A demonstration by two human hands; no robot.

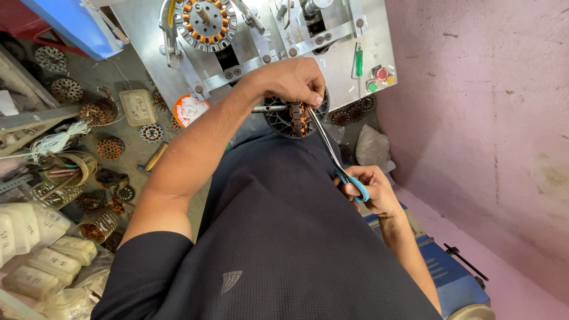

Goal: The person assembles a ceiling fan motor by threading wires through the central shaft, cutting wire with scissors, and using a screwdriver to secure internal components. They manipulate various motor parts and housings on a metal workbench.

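My left hand (293, 80) grips a round wound stator (294, 118) with copper coils and a dark frame, held on edge in front of my body. My right hand (370, 188) holds blue-handled scissors (335, 155) by the handles, the long blades pointing up to the stator just under my left fingers. A metal shaft (265, 109) sticks out of the stator to the left. My dark shirt fills the lower middle of the view.
A grey metal winding machine (349, 44) stands ahead, with another copper-wound stator (205, 22) on it, coloured buttons (381, 78) and a green screwdriver (358, 62). Several stators, wire bundles and white bags (35, 237) litter the floor at left. A pink wall (486, 118) is at right.
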